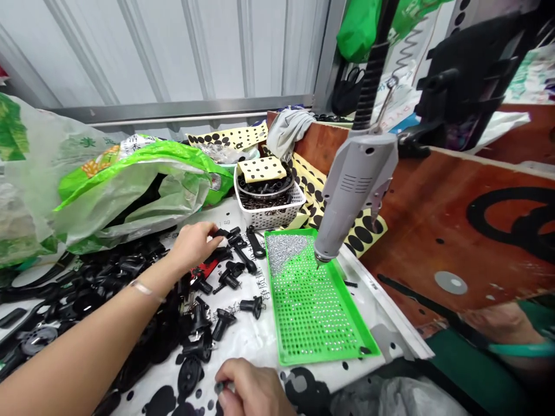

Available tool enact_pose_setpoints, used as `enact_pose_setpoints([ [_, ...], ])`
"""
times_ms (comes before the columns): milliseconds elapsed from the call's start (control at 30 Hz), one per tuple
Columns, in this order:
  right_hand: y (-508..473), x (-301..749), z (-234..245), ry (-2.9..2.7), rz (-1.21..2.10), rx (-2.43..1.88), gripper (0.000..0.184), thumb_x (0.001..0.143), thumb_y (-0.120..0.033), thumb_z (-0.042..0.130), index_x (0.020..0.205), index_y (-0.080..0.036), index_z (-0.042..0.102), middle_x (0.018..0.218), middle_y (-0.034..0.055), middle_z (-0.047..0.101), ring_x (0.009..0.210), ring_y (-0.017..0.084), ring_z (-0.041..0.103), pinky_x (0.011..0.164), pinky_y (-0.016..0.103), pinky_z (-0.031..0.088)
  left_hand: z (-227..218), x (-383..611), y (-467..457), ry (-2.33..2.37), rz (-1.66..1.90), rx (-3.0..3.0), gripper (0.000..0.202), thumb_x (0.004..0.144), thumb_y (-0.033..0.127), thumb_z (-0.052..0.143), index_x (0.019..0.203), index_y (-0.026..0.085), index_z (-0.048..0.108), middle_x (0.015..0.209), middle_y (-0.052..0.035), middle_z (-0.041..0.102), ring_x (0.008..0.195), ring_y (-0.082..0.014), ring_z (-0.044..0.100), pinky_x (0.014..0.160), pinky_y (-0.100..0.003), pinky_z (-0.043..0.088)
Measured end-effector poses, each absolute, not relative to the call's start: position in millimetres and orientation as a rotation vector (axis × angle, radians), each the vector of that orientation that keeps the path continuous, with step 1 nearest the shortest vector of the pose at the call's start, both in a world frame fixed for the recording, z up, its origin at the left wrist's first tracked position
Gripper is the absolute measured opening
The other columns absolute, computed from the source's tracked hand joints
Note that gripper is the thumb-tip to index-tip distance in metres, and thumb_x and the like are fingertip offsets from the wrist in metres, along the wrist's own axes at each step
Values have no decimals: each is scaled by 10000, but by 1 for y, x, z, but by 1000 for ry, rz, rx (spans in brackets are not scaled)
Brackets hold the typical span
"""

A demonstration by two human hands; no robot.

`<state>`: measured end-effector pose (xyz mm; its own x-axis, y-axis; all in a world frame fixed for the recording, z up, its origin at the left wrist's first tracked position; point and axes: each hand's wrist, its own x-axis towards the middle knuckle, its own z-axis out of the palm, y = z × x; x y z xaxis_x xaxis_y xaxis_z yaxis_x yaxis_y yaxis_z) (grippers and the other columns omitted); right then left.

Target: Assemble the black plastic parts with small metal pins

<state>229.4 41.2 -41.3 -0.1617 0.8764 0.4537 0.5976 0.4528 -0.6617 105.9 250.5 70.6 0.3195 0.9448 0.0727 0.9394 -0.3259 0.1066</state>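
Observation:
My left hand reaches over the table, finger and thumb closed around the end of a black plastic part. Around it lie more loose black parts, among them a handle-shaped piece and a stubby knob-like piece. Something red shows beneath the wrist side of the pile. Low in the view, my right hand is curled, pinching a small dark object whose kind is mostly hidden by the fingers. Beside both hands is a green perforated tray with many small silvery screws at its far end.
A grey electric screwdriver hangs over the tray, bit downward. Behind stands a white basket of small parts. Black parts heap up on the left, near plastic bags. A brown board borders the right; another person's arm shows there.

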Motion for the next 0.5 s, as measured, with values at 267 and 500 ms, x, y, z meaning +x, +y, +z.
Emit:
enact_pose_setpoints([
  [267,46,259,20,-1576,524,-995,166,873,-162,493,999,-192,596,774,38,637,684,153,613,614,263,496,48,63,126,1333,766,2569,275,833,425,570,1032,238,599,985,-37,713,1109,-248,579,925,-365,484],
  [500,46,266,32,-1636,469,-996,278,884,-49,456,1088,-159,611,899,87,622,828,163,609,708,290,523,41,62,79,1208,849,2594,212,843,314,586,1042,247,563,933,-10,716,1006,-224,648,984,-405,462],
])
